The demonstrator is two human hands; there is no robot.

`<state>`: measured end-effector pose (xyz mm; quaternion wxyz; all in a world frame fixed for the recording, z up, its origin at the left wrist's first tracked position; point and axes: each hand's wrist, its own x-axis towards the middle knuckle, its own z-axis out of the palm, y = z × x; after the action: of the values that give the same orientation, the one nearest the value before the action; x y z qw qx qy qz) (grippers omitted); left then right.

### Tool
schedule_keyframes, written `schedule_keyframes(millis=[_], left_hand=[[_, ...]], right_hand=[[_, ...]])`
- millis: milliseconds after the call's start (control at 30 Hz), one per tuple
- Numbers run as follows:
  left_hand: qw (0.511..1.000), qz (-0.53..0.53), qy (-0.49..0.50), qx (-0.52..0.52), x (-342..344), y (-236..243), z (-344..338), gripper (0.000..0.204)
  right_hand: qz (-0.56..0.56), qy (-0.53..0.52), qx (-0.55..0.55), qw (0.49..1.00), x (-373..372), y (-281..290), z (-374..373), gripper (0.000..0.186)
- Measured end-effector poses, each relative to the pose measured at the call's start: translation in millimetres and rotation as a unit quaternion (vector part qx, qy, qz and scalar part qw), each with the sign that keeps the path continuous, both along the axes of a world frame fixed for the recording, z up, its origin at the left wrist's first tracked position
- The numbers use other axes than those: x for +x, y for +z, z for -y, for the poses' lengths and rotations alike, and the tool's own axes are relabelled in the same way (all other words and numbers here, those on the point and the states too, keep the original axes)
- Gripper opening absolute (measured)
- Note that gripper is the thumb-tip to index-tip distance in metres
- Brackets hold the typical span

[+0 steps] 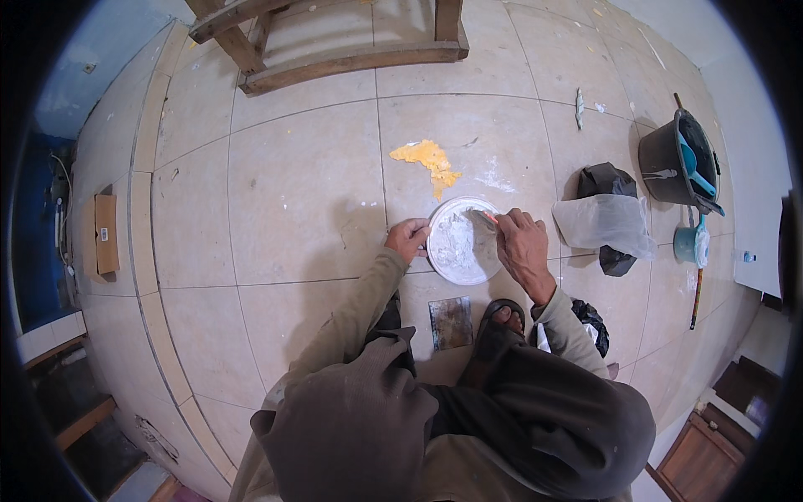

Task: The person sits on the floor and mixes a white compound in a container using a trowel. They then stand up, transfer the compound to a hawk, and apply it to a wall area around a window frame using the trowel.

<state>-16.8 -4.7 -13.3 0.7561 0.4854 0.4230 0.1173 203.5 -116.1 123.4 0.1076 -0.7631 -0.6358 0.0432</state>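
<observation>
while hands (pixel 525 247) flank the dish (pixel 486 251), bags (pixel 600 220) lie near.

dish (pixel 458 280) on the floor (pixel 301 184) between left fingers (pixel 419 227), at its rim, and right fingers (pixel 512 219), around a tool (pixel 490 218); paste (pixel 454 238) in the dish. scrap (pixel 432 159) ahead of the fingers, sheet (pixel 452 325) behind, bag (pixel 602 222) right, bucket (pixel 659 159) farther right, dipper (pixel 689 159) inside.

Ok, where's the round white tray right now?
In the head view, the round white tray is just right of centre, between the left hand and right hand, below the yellow patch.
</observation>
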Motion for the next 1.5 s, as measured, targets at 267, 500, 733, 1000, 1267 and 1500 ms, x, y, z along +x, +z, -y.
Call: schedule_keyframes(millis=[267, 500, 733, 1000, 1267, 1500], left_hand=[[0.999, 0.046, 0.024, -0.002, -1.3, -6.0, 2.6, 0.033], [1.0, 0.013, 0.007, 0.02, 1.6, 1.6, 0.4, 0.033], [0.999, -0.011, -0.007, 0.029, 6.4, 0.2, -7.3, 0.034], [0.966, -0.068, -0.127, 0.214, 17.3, 12.5, -40.0, 0.025], [0.916, -0.053, -0.034, 0.397, 23.4, 0.5, -55.0, 0.019], [0.98, -0.166, 0.022, 0.11, -18.6, 12.7, 12.0, 0.013]], right_hand=[[-0.003, 0.05, 0.014, 0.999, -16.5, -15.8, -8.1, 0.021], [0.01, 0.153, 0.003, 0.988, -8.4, -0.4, 0.4, 0.023], [-0.007, 0.118, 0.022, 0.993, 6.0, 8.9, -2.8, 0.021], [-0.004, 0.153, 0.017, 0.988, -5.5, 5.3, -1.2, 0.021], [-0.025, 0.145, 0.03, 0.989, -11.0, 13.2, -6.4, 0.024], [-0.038, 0.209, 0.033, 0.977, -14.1, 0.9, -21.3, 0.023]])
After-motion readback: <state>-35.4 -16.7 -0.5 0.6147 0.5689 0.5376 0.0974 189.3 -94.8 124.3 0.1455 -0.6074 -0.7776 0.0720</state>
